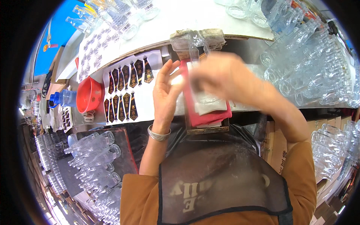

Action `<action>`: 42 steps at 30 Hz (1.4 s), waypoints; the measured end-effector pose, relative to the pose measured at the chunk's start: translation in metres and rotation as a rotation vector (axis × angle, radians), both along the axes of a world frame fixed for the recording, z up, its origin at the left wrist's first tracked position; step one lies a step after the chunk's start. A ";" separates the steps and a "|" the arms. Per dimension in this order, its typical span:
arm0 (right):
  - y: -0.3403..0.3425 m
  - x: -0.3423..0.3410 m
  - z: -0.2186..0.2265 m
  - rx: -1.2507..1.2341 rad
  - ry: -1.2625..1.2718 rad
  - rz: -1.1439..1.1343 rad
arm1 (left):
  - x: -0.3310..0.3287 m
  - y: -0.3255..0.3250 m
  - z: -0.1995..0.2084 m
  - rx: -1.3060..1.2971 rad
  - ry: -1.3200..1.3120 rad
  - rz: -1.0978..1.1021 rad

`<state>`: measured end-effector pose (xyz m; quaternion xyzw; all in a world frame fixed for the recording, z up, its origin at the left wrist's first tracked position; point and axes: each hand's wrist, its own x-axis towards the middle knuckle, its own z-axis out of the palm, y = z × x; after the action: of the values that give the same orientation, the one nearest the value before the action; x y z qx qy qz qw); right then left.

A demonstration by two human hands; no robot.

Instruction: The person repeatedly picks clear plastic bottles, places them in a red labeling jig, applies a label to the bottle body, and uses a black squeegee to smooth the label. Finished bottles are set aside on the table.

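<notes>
A clear glass bottle (pixel 194 50) lies on its back in front of me, its neck on a rolled, soiled cloth (pixel 181 40). White and red folded cloths (pixel 212 119) form the pad under its body. Beside the bottle my left hand (pixel 167 90) is raised with its fingers apart, a metal bangle (pixel 159 135) at the wrist. My right hand (pixel 225 77) passes over the bottle, smeared by motion. Its fingers hide much of the bottle; a dark patch shows under them, and I cannot make out whether they hold anything. Left of the bottle lies a sheet of black-and-gold tie-shaped decals (pixel 129 71).
A red plastic bowl (pixel 89 95) and a blue-capped jug (pixel 67 98) stand at the left. Clear bottles (pixel 303 56) crowd the right, with more glassware (pixel 99 165) at lower left. A white shelf (pixel 176 18) holds bottles and another printed sheet (pixel 98 48).
</notes>
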<state>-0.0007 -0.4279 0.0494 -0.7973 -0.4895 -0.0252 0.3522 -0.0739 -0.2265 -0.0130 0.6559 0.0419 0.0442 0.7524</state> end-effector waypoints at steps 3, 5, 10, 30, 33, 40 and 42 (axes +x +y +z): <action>0.005 0.054 0.002 0.244 -0.179 -0.336 | -0.003 -0.005 -0.004 0.102 -0.083 -0.067; -0.005 0.035 -0.005 0.265 -0.095 -0.208 | -0.011 -0.002 -0.004 0.275 -0.145 -0.151; -0.027 -0.020 -0.003 0.094 0.232 0.173 | -0.031 0.000 -0.002 0.631 -0.177 -0.296; -0.056 -0.041 -0.072 0.388 1.323 -0.279 | -0.018 -0.052 0.013 -0.012 -0.107 -0.217; -0.041 -0.049 -0.053 0.329 1.076 -0.297 | -0.018 -0.038 -0.002 0.479 -0.336 -0.100; -0.038 -0.067 -0.033 -0.067 0.418 -0.439 | -0.027 -0.013 -0.019 0.815 -0.370 -0.207; -0.041 -0.064 -0.034 -0.046 0.439 -0.438 | -0.013 0.022 -0.010 0.907 -0.396 -0.089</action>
<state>-0.0652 -0.4693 0.0150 -0.8779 -0.2188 0.0836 0.4177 -0.0872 -0.2048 -0.0228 0.8973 -0.1534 0.1496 0.3858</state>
